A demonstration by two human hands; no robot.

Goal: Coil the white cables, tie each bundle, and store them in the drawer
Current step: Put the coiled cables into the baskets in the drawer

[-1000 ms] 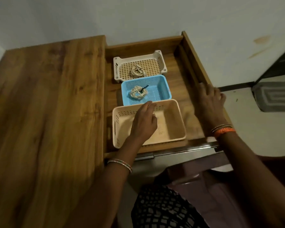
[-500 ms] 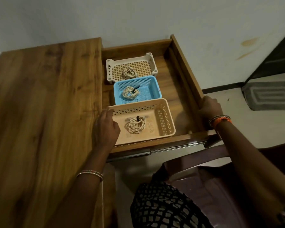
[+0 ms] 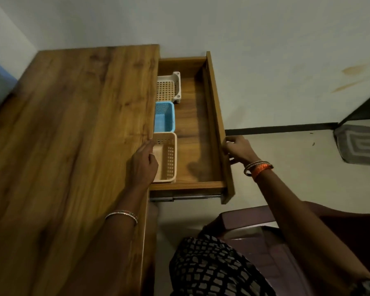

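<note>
The wooden drawer (image 3: 190, 135) stands part-way out from under the table top (image 3: 73, 146). In it sit three baskets in a row: white (image 3: 171, 86) at the far end, blue (image 3: 166, 118) in the middle, beige (image 3: 169, 157) nearest me. Only their right portions show; the table top hides the rest and the coiled cables. My left hand (image 3: 143, 165) rests flat at the table edge, over the beige basket's left side. My right hand (image 3: 237, 149) grips the drawer's front panel (image 3: 216, 116), fingers curled over its top edge.
A dark maroon chair (image 3: 254, 227) stands below the drawer beside my patterned lap. A wall runs behind the table. A grey patterned mat (image 3: 361, 142) lies on the floor at the right.
The drawer has slid left under the table top, hiding the cable bundles and most of each basket. My left hand left the beige basket and now lies at the table edge.
</note>
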